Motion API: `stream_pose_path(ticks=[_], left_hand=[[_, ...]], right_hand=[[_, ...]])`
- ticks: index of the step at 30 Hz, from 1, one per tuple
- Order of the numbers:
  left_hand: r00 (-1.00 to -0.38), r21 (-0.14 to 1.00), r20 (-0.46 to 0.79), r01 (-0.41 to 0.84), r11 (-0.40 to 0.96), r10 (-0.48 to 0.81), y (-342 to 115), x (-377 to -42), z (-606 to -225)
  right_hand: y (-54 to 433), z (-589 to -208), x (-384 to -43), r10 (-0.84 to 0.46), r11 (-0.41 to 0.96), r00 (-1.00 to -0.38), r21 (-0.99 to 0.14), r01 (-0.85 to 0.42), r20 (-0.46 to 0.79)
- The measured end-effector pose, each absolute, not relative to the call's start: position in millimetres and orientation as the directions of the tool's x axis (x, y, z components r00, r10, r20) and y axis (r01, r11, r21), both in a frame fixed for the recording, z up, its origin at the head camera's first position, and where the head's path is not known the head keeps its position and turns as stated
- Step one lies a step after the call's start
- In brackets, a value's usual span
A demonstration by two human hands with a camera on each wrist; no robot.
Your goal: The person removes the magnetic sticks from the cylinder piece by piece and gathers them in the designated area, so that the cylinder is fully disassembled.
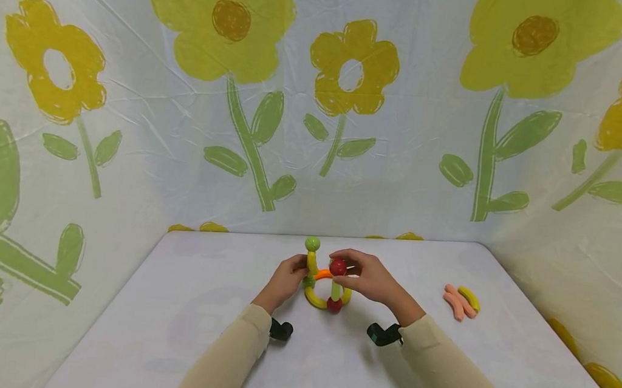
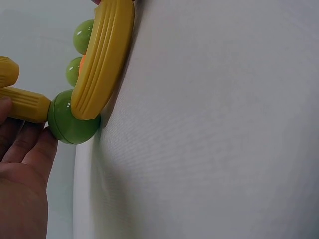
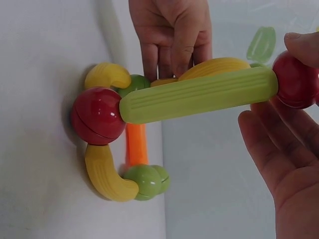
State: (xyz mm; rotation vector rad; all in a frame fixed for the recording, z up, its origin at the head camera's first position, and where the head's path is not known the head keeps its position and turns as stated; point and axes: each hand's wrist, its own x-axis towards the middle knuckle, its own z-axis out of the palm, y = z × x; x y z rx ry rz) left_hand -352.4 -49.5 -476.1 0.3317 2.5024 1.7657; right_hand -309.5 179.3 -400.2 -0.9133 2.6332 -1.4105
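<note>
The left hand (image 1: pixel 284 280) pinched the yellow post (image 1: pixel 312 263), gap nearly closed; the post stood on the ring (image 1: pixel 316 302) on the table (image 1: pixel 170 311), a green ball (image 1: pixel 312 243) on top. Just rightward, a green post (image 1: pixel 335 291) rose from the ring's red ball (image 1: pixel 334 305). The right hand (image 1: pixel 370 278) gripped the red knob (image 1: pixel 338 267) atop it, partly open around it. Well right lay pink sticks (image 1: pixel 452 305) and a yellow stick (image 1: pixel 469 298).

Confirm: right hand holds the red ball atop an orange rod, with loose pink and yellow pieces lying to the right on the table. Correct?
Not quite: the rod under the red ball in the right hand is light green, not orange; the right wrist view shows it. The rest stands.
</note>
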Motion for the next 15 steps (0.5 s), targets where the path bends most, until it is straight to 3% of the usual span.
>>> stream_pose_path(ticks=[9, 15], left_hand=[[-0.974, 0.933, 0.099, 0.162, 0.321, 0.202, -49.7, -351.2, -477.0], [-0.978, 0.942, 0.113, 0.162, 0.294, 0.177, -49.8, -351.7, -478.1]], right_hand=[[179.3, -390.0, -308.8, -0.501, 0.429, -0.819, -0.741, -0.516, 0.28], [172.9, -362.9, -317.0, -0.452, 0.555, -0.862, -0.684, -0.473, 0.23]])
